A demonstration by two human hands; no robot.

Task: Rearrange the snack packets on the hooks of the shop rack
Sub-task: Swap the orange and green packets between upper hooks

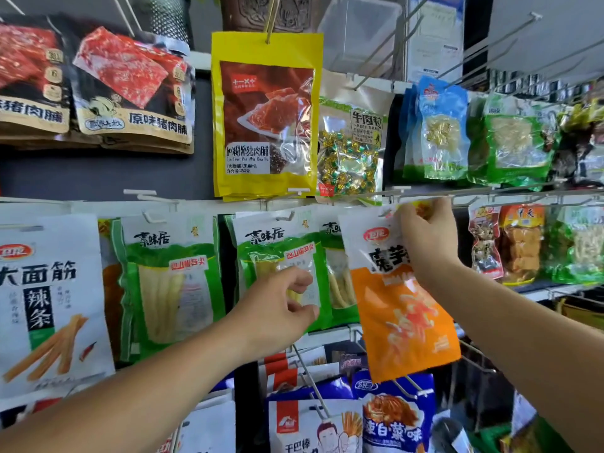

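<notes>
My right hand grips the top edge of a white and orange snack packet, holding it up against a long metal hook in the middle row of the rack. The packet hangs tilted, its lower corner swung to the right. My left hand hovers in front of a green bamboo-shoot packet hanging left of the orange one; its fingers are curled and apart, holding nothing.
A yellow jerky packet and a candy bag hang above. Several bare hooks jut out at upper right. A large white packet hangs at left, blue packets below, green ones at right.
</notes>
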